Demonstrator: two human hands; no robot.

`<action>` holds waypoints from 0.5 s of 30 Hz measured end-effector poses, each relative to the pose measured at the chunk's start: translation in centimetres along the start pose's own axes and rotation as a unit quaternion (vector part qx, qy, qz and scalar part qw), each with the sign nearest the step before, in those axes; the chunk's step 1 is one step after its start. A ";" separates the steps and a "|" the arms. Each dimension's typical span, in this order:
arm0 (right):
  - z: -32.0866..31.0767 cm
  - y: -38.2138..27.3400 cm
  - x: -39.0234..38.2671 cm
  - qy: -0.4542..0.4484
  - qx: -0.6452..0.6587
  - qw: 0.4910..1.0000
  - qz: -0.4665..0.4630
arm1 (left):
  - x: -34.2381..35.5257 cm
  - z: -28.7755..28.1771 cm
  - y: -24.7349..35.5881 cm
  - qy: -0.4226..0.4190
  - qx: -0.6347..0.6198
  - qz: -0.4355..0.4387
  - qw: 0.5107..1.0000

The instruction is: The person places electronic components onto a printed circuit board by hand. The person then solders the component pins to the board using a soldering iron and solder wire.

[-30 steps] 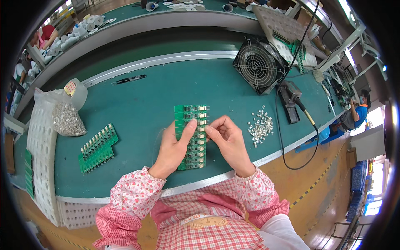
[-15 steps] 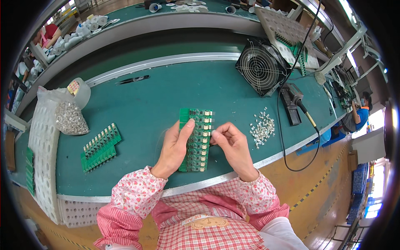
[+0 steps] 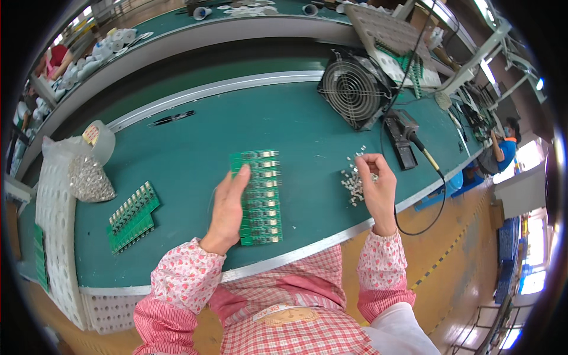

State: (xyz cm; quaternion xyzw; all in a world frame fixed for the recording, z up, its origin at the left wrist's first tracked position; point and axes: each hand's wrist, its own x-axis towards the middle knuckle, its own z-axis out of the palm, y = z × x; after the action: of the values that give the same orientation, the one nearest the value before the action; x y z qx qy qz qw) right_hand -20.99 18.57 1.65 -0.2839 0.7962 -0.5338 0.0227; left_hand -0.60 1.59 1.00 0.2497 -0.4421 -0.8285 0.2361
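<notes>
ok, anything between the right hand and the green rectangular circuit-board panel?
No visible barrier: beside the right hand, toward the circuit-board panel, lie just a loose pile of small whitish parts, then flat green tabletop.

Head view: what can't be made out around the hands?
Head view: whether the right hand pinches a component; its grip hides anything so small.
Head view: left hand fingertips, thumb aside; the held circuit board covers them.
Head view: part of the white component pile; the right hand covers it.
</notes>
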 end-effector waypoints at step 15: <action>1.0 1.7 2.5 -0.003 -0.284 0.940 -0.190 | -0.1 0.0 0.9 -0.055 -0.014 -0.065 0.996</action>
State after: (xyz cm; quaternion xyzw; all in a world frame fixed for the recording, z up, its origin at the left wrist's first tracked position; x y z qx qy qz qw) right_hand -23.52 16.99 0.39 -0.4263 0.8459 -0.2786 -0.1582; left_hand -0.38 1.28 1.79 0.2286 -0.4253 -0.8608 0.1610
